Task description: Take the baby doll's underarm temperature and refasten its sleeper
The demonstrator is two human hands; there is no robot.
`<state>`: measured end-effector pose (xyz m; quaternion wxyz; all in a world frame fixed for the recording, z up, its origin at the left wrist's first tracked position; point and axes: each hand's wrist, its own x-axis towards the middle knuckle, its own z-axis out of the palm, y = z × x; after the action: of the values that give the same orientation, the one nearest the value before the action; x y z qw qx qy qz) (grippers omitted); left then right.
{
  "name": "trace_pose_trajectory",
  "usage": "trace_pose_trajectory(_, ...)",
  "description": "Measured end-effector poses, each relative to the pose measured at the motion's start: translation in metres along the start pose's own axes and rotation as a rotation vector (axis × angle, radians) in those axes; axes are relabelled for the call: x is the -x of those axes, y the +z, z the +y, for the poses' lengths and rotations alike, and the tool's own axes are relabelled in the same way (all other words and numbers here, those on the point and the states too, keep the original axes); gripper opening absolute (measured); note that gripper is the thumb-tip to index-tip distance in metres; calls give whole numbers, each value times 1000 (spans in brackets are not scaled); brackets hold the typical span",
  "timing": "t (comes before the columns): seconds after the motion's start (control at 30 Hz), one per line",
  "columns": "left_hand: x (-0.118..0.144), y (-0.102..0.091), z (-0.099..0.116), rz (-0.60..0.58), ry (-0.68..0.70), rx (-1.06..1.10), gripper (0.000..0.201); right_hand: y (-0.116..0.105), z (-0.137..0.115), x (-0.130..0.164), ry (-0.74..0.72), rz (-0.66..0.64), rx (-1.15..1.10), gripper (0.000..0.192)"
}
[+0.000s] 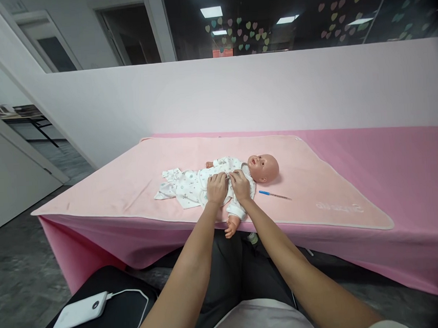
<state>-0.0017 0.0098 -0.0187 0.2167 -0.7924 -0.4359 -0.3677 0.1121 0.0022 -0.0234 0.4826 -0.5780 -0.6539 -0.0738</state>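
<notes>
Hands first: both sit side by side on the chest of the baby doll (pixel 241 175), right where the front of its white printed romper (pixel 190 185) closes. The left hand (pixel 217 187) is on the side toward the doll's legs, the right hand (pixel 239 185) on the side toward its head, and the two nearly touch at the knuckles.

Grip on each looks narrow, fingers curled down and pinching at the cloth along the opening. I can't tell for sure whether either one has a snap or just a fold of fabric, the fingertips are too small to make out.

What matters is how the doll lies. Its long axis runs left to right across the pink blanket (pixel 138 173), head to the right, legs and the loose end of the romper trailing off to the left. So the opening runs crosswise to the arms, not away from them. The left hand is nearer anything further down the legs, the right hand nearer the collar.

One doll arm sticks out toward the near edge of the tabletop (pixel 406 173), bare hand hanging just past the blanket's border. A thin blue-handled stick (pixel 274 195), maybe a thermometer, lies just right of the right hand, not touching.
</notes>
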Motion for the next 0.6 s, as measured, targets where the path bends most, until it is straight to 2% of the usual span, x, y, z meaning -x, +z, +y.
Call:
trace_pose_trajectory(0.27, 0, 0, 1, -41, -7, -37, 22, 1, 2, 1, -2, 7, 31, 27)
trace_pose_trajectory(0.4, 0, -2, 2, -36, 27, -14, 23, 0, 2, 0, 2, 7, 59, 27)
trace_pose_trajectory(0.6, -1, -10, 7, -29, -1, 50, 24, -3, -1, -1, 8, 21, 82, 29)
